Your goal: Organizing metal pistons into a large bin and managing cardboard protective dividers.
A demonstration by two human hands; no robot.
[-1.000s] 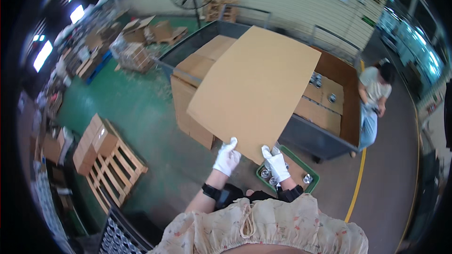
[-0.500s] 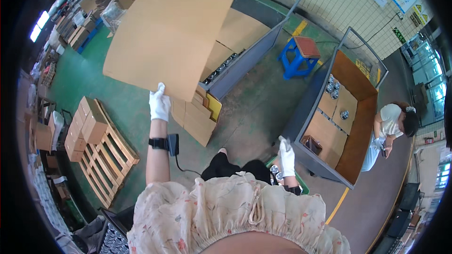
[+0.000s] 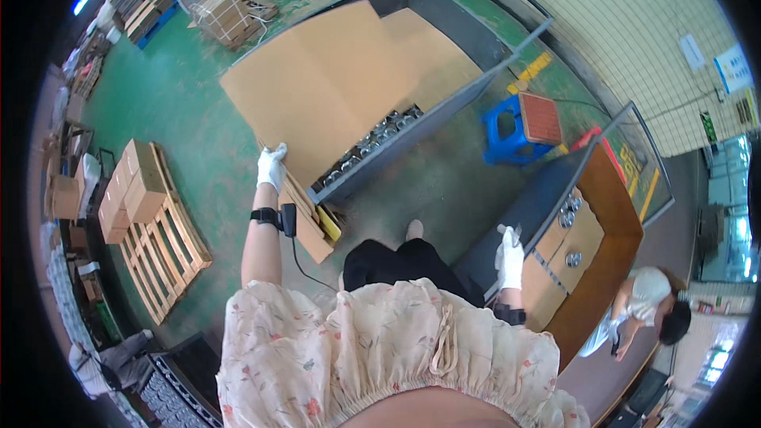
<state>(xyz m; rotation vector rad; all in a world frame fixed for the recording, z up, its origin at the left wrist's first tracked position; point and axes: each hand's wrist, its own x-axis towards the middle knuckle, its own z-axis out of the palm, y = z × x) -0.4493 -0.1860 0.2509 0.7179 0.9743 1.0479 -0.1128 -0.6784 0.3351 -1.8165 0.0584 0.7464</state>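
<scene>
A large cardboard sheet (image 3: 305,83) lies slanted across the grey metal cart ahead of me, reaching past its left side. My left hand (image 3: 272,166), in a white glove, is closed on the sheet's near left edge. Shiny round metal parts (image 3: 371,141) stand in a row along the near wall of the cart (image 3: 396,162), beside the sheet. My right hand (image 3: 510,260), also gloved, is raised next to the right-hand cart, its fingers drawn together. Whatever they may hold is too small to make out.
A second cart (image 3: 614,242) at right holds cardboard and several metal parts (image 3: 572,258). A blue stool (image 3: 503,131) stands between the carts. Folded cardboard (image 3: 311,226) leans below my left hand. A wooden pallet (image 3: 170,250) bears boxes (image 3: 131,190). Another person (image 3: 638,301) is at far right.
The cardboard sheet has come down from a raised position onto the left cart, with my left hand still on its edge. My right hand has moved right and slightly forward.
</scene>
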